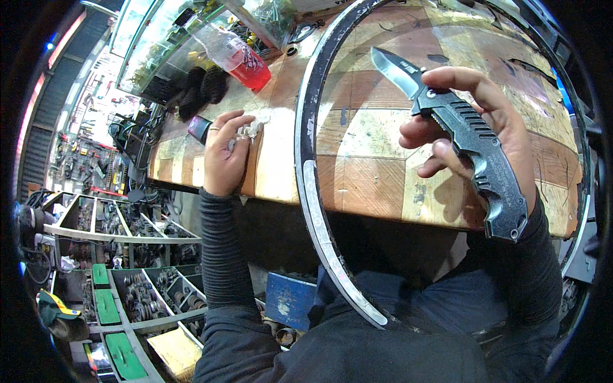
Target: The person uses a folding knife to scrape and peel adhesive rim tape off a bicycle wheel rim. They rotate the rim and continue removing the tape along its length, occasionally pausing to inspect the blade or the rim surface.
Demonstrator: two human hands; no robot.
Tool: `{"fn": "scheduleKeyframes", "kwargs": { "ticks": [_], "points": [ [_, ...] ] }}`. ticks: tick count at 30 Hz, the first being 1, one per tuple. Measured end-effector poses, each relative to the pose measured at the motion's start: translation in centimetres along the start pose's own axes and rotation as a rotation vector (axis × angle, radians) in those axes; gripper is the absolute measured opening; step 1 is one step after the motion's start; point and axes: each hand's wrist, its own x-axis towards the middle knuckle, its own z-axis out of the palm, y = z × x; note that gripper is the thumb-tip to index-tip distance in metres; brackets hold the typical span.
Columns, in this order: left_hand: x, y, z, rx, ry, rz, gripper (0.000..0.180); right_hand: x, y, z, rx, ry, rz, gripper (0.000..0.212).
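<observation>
My right hand (516, 143) is raised over the bench and grips a folding knife (472, 137) by its dark grey handle. The knife's blade (394, 71) is out and points to the upper left. A large bicycle rim (308, 108) stands around that hand, leaning between my body and the wooden workbench (364, 182). Its left side is black above, with a pale grey strip (332, 252) lower down. My left hand (223, 158) rests at the bench's left front edge, its fingers curled on a crumpled white scrap (253, 129).
A bottle of red drink (248, 69) lies tilted behind my left hand, near a dark fuzzy bundle (199, 92) and a small dark box (199, 129). Glass cases (172, 48) stand at the far left. Below left are divided bins (143, 293) of metal parts and a cap (60, 309).
</observation>
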Motion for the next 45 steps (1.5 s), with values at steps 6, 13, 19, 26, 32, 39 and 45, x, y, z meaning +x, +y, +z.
{"fn": "scheduleKeyframes", "kwargs": {
  "ticks": [6,13,19,26,32,39,45],
  "points": [
    [-0.5,-2.9,0.2,-0.019,0.249,-0.178,0.02,-0.3,0.4,-0.4,0.212,0.004,0.01,0.054],
    [-4.4,0.1,-4.4,-1.206,0.711,-0.494,0.024,-0.9,0.8,-0.9,0.169,0.012,0.011,0.054],
    [-8.9,6.8,-2.7,-1.463,0.453,-0.48,0.04,-1.5,1.0,0.1,0.01,-0.038,-0.077,0.034],
    [-11.1,7.2,-2.9,-1.593,0.42,-0.42,0.05,-1.2,1.6,-0.5,0.051,-0.025,-0.036,0.036],
    [-11.4,7.0,-1.5,-1.641,0.536,-0.577,0.018,-1.2,2.4,-1.2,-0.032,-0.103,-0.134,0.045],
    [-14.6,8.3,2.1,-2.039,0.478,-0.719,0.053,-1.2,2.2,-1.3,-0.043,-0.049,-0.094,0.035],
    [-20.3,11.9,3.3,-2.235,0.532,-0.963,0.02,-1.1,2.8,-1.1,-0.156,-0.024,-0.12,0.069]
  ]
}}
